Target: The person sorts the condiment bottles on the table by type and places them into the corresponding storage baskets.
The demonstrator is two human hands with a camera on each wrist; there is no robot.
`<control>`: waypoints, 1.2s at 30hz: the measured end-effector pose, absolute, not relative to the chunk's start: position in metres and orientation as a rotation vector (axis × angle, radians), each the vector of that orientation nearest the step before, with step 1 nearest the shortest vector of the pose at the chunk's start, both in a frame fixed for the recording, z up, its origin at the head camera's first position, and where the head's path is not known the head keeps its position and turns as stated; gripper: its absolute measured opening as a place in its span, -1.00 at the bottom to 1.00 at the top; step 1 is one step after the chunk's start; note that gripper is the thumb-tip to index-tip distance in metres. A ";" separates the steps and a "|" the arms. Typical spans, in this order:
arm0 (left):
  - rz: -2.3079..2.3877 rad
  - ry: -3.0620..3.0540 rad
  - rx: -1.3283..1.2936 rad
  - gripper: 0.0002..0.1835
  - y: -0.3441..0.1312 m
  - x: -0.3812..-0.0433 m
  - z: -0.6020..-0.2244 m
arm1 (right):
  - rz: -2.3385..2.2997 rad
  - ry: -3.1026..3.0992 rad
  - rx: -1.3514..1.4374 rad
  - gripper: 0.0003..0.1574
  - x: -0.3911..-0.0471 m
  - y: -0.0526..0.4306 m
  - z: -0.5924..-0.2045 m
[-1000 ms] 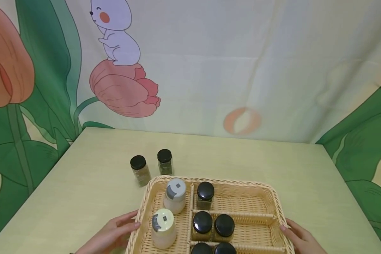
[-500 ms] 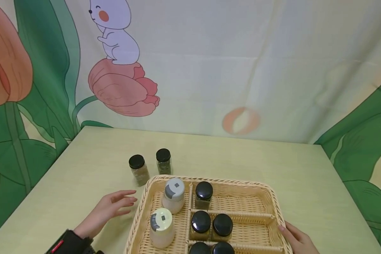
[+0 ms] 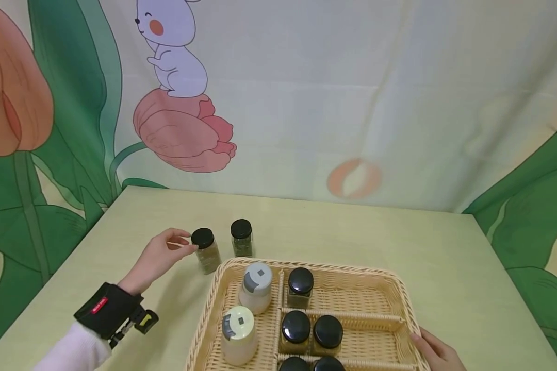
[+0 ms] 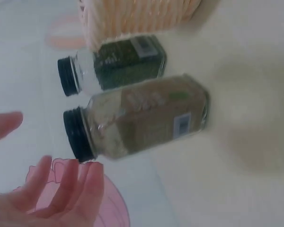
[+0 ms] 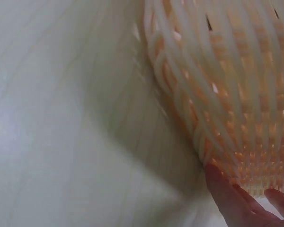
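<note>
My left hand (image 3: 160, 257) reaches to a spice jar (image 3: 208, 256) with a black lid and light brown powder. In the left wrist view, its fingers (image 4: 87, 194) are spread around the lid end of that jar (image 4: 146, 118), thumb apart on the other side. Close beside it stands a second black-lidded jar (image 3: 242, 239) of dark green flakes. With thumb over the rim and fingers outside, my right hand (image 3: 438, 350) holds the right side of a woven basket (image 3: 353, 269). In the right wrist view, its fingers (image 5: 222, 191) touch the basket wall (image 5: 246, 118).
In the basket's left compartment stand a grey-capped shaker (image 3: 256, 288) and a cream-capped shaker (image 3: 239, 335). Several black-lidded jars (image 3: 296, 330) occupy divided compartments on its right. Behind the table (image 3: 353, 232) hangs a printed cloth (image 3: 283, 113).
My left hand has left the basket's left side and moved up and forward to the brown-powder jar. My right hand stays at the basket's right rim.
</note>
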State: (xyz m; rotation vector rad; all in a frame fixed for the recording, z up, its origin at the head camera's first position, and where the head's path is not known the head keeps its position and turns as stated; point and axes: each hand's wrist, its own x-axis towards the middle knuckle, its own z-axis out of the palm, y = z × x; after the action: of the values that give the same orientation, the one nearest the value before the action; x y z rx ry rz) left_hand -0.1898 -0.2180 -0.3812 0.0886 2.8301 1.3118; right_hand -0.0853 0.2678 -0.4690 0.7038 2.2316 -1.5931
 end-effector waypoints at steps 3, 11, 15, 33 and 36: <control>1.206 2.910 0.168 -0.51 -0.218 -0.198 -0.378 | -1.615 2.245 0.696 0.47 -0.084 0.268 -0.471; 1.023 3.046 0.291 -0.51 -0.209 -0.212 -0.381 | -1.648 2.249 0.702 0.50 -0.083 0.268 -0.473; 0.945 3.061 0.302 -0.47 -0.205 -0.219 -0.386 | -1.664 2.222 0.705 0.44 -0.083 0.268 -0.473; 0.649 3.023 0.474 -0.52 -0.193 -0.236 -0.387 | -1.739 2.150 0.700 0.43 -0.081 0.268 -0.472; 0.605 3.025 0.508 -0.53 -0.193 -0.239 -0.385 | -1.738 2.151 0.701 0.43 -0.081 0.268 -0.472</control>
State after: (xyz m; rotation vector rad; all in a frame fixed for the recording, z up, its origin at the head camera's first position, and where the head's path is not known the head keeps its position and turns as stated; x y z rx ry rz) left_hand -0.2386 -0.1931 -0.3850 0.5085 3.0249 0.6055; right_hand -0.0810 0.2681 -0.4719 0.7007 2.1513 -1.7383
